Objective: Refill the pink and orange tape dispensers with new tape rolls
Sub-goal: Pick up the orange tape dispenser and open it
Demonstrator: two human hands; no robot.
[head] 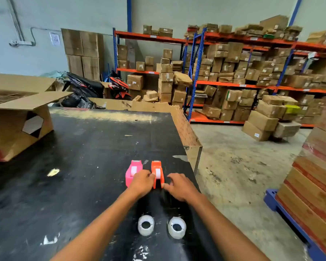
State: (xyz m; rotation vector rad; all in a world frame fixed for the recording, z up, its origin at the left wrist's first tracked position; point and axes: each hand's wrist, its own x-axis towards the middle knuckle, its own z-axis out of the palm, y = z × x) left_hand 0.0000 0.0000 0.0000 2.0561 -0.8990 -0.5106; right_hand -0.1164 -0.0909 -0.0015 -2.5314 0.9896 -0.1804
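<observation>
A pink tape dispenser (132, 171) and an orange tape dispenser (157, 171) stand side by side on the black table (73, 166), each with a pale roll in it. My left hand (141, 182) rests between them, its fingertips on the orange dispenser's left side and covering the pink one's near end. My right hand (179, 186) touches the orange dispenser's near right corner with thumb and fingers. Two white tape rolls (145, 225) (176, 227) lie flat nearer to me, between my forearms.
An open cardboard box (17, 117) lies on the table's far left. The table's right edge (193, 162) drops to a concrete floor. Stacked cartons on a blue pallet (309, 194) stand at right. Shelves of boxes and motorbikes fill the background.
</observation>
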